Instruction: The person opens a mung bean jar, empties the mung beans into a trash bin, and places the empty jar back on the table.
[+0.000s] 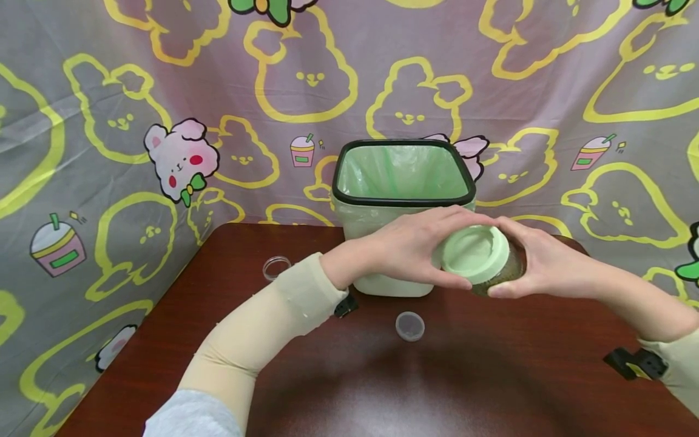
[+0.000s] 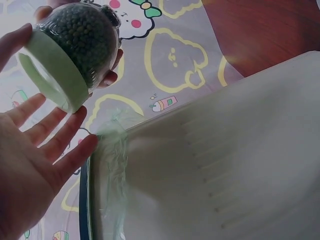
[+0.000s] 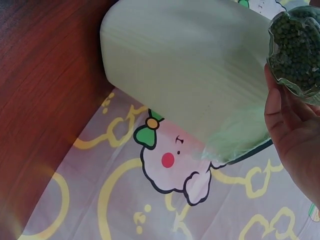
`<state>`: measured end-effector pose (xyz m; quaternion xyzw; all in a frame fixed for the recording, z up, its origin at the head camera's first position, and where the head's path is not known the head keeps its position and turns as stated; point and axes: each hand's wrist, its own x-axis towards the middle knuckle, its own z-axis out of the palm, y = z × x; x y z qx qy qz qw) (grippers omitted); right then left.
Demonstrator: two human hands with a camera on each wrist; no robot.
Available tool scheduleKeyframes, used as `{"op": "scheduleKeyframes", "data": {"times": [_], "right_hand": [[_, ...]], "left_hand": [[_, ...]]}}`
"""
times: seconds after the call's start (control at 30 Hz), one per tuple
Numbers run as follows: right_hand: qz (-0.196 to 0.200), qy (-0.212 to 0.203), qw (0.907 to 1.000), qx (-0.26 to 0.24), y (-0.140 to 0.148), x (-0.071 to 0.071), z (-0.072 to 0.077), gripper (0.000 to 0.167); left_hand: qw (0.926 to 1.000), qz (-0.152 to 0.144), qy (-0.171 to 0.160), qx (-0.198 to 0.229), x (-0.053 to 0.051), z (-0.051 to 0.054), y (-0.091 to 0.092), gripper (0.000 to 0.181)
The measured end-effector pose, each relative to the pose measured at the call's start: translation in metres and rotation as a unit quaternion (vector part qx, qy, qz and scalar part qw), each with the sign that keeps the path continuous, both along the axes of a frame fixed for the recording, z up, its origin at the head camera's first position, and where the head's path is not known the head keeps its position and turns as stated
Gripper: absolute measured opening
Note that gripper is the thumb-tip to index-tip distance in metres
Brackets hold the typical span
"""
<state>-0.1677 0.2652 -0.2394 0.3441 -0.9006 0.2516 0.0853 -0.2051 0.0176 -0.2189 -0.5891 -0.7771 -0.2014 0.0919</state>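
A clear plastic jar (image 1: 513, 267) filled with small green beans (image 2: 82, 40) is held in the air, tilted over the table. Its pale green screw lid (image 1: 474, 254) faces toward the left hand. My left hand (image 1: 406, 247) grips that lid between thumb and fingers, as the left wrist view (image 2: 56, 70) also shows. Around the jar's body my right hand (image 1: 557, 262) is wrapped, thumb below and fingers above in the head view. In the right wrist view the jar's bean-filled base (image 3: 297, 55) shows at the upper right; part of it leaves the frame.
Behind the hands stands a pale green trash bin (image 1: 390, 285) with a black rim and a green liner bag (image 1: 404, 173). Two small clear round pieces lie on the brown table (image 1: 327, 364): one clear disc (image 1: 409, 326) at front, one clear ring-like piece (image 1: 276, 258) further left. Patterned cloth hangs behind.
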Motion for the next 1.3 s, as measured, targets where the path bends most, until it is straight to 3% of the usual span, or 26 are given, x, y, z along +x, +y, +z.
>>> {"op": "scheduleKeyframes", "data": {"times": [0.23, 0.6, 0.93, 1.1, 1.3], "right_hand": [[0.005, 0.005, 1.0000, -0.006, -0.0018, 0.0005, 0.0016, 0.083], [0.010, 0.002, 0.9998, -0.014, -0.0018, 0.0010, 0.0015, 0.079], [0.008, -0.006, 0.9999, -0.011, -0.0012, 0.0012, 0.0013, 0.080], [0.004, -0.007, 0.9999, -0.007, -0.0005, 0.0011, 0.0003, 0.081], [0.011, 0.002, 0.9999, -0.012, 0.0006, 0.0001, -0.0008, 0.085]], "left_hand": [[0.9983, 0.053, 0.026, 0.000, 0.0045, 0.0003, 0.0013, 0.078], [0.9948, 0.100, 0.020, 0.001, 0.0083, -0.0004, 0.0065, 0.074], [0.9920, 0.123, 0.023, -0.012, 0.0097, -0.0010, 0.0077, 0.080], [0.9949, 0.100, 0.010, -0.008, 0.0065, -0.0024, 0.0038, 0.089], [0.9992, 0.005, -0.040, -0.009, 0.0008, -0.0024, -0.0004, 0.095]]}}
